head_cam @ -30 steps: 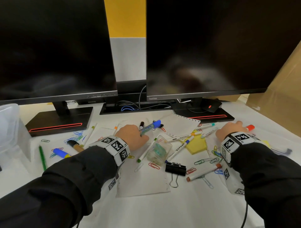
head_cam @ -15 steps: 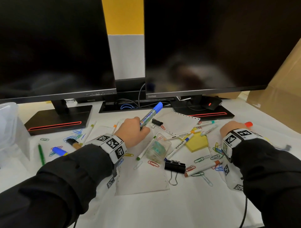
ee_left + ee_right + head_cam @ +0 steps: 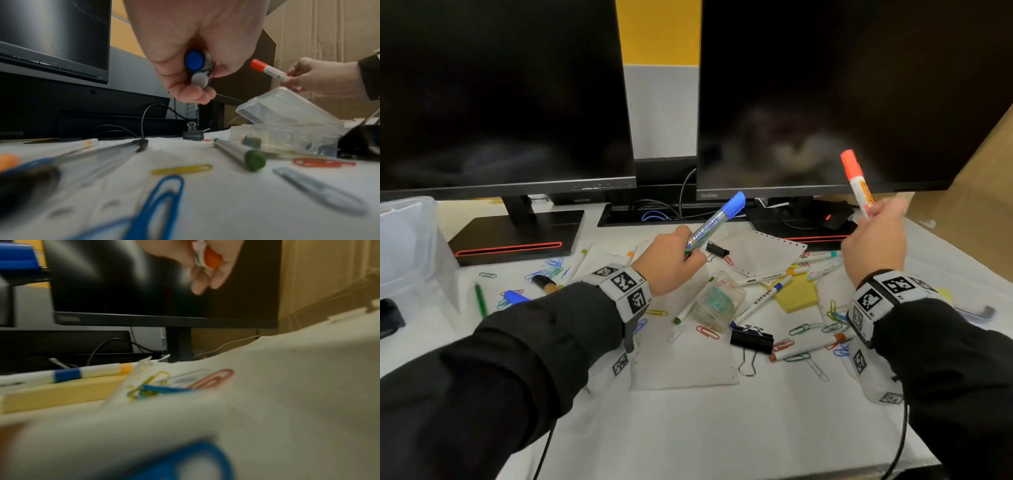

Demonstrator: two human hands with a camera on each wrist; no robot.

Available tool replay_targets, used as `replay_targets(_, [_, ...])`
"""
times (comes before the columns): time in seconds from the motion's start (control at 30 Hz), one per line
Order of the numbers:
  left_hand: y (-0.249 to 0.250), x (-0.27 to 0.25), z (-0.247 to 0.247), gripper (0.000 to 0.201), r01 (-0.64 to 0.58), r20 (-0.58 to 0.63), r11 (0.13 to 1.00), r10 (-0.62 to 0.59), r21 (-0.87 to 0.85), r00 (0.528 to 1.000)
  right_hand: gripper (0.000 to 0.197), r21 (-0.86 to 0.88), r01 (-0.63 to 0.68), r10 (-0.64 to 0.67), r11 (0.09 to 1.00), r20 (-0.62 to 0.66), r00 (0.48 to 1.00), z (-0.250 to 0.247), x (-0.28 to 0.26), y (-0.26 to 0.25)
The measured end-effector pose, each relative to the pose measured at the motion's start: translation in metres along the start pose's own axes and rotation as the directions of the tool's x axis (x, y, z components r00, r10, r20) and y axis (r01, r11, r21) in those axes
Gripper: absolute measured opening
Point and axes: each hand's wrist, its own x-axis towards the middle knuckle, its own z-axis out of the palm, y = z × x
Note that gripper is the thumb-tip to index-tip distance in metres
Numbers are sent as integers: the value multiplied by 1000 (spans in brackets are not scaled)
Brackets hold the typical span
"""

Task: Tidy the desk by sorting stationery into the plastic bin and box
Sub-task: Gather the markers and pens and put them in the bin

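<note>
The left hand (image 3: 671, 263) is raised above the desk with its fingers curled around a blue-capped marker (image 3: 714, 221). The right hand (image 3: 875, 240) is lifted higher and grips an orange-capped marker (image 3: 856, 181) that points upward.

Two dark monitors (image 3: 500, 96) on white-covered desk (image 3: 722, 428); yellow-and-grey wall (image 3: 659, 68) behind; cardboard (image 3: 969, 212) at right.

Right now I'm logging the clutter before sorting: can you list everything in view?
Blue-capped marker: one, in left hand.
Orange-capped marker: one, in right hand.
Thin pens: several, white barrels, mid-desk.
Paper clips: many, mixed colours, scattered.
Binder clips: two, black, centre.
Small clear box: one, lid ajar, centre.
Sticky notes: one yellow pad.
Plastic bin: one, clear, far left.
Monitors: two, black, behind.
Left hand: grips marker.
Right hand: grips marker.
</note>
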Motion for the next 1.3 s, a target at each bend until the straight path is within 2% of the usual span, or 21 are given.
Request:
replay_targets(0.1, [11, -1, -7, 19, 13, 11, 996, -12, -94, 1000, 24, 126, 151, -161, 980, 74, 984, -1, -13, -4])
replay_targets(0.17, [29, -2, -9, 24, 56, 74, 968, -38, -244, 996, 26, 139, 214, -234, 967, 152, 960, -3, -17, -4])
replay_targets(0.23, [51, -3, -5, 31, 140, 169, 886, -71, -442, 983, 29, 130, 226, -253, 965, 257, 933, -6, -18, -2])
replay_targets(0.3, [71, -6, 5, 32, 244, 271, 763, -93, -599, 958, 47, 173, 196, -245, 965, 345, 906, -9, -21, 0])
replay_targets(0.33, [80, -8, 12, 30, 263, 306, 727, -76, -634, 949, 58, 216, 179, -249, 960, 363, 898, -10, -23, 0])
replay_targets(0.37, [89, -10, 20, 23, 249, 323, 727, -40, -639, 946, 65, 261, 172, -261, 950, 361, 895, -11, -24, 1])
replay_targets(0.43, [106, -13, 35, 7, 151, 303, 789, 47, -595, 952, 73, 319, 144, -261, 937, 362, 895, -12, -28, 2])
replay_targets(0.47, [113, -13, 41, 6, 97, 282, 817, 83, -569, 956, 76, 334, 136, -260, 933, 363, 895, -13, -30, 1])
replay_targets(0.5, [119, -13, 47, 8, 63, 271, 834, 106, -549, 957, 73, 345, 120, -252, 931, 370, 894, -15, -31, 0])
replay_targets(0.6, [128, -16, 54, 29, 16, 281, 870, 141, -492, 949, 42, 350, 76, -206, 934, 352, 913, -18, -32, -1])
replay_targets(0.73, [123, -23, 61, 22, -47, 337, 935, 174, -352, 925, 32, 243, 110, -194, 964, 358, 913, -16, -32, -1])
replay_targets(0.83, [113, -23, 62, 39, -87, 365, 983, 141, -160, 920, 32, 180, 99, -161, 979, 378, 911, -15, -33, 0])
replay_targets(0.93, [106, -27, 63, 47, -199, 426, 980, 181, -2, 886, 27, 139, 100, -140, 985, 320, 937, -14, -31, 0])
replay_targets(1.03, [99, -32, 65, 36, -339, 520, 932, 228, 127, 823, 14, 60, 93, -105, 994, 249, 963, -11, -25, 3])
replay_targets(1.1, [94, -33, 65, 27, -380, 526, 908, 238, 177, 816, 14, 59, 45, -58, 997, 227, 972, -9, -23, 5])
replay_targets(1.17, [90, -31, 61, 20, -365, 500, 908, 222, 208, 837, 21, 42, 19, -26, 999, 187, 982, -10, -24, 4])
replay_targets(1.3, [82, -15, 52, 21, -203, 279, 966, 153, 160, 948, 30, 7, -19, 18, 1000, 125, 992, -12, -21, 4])
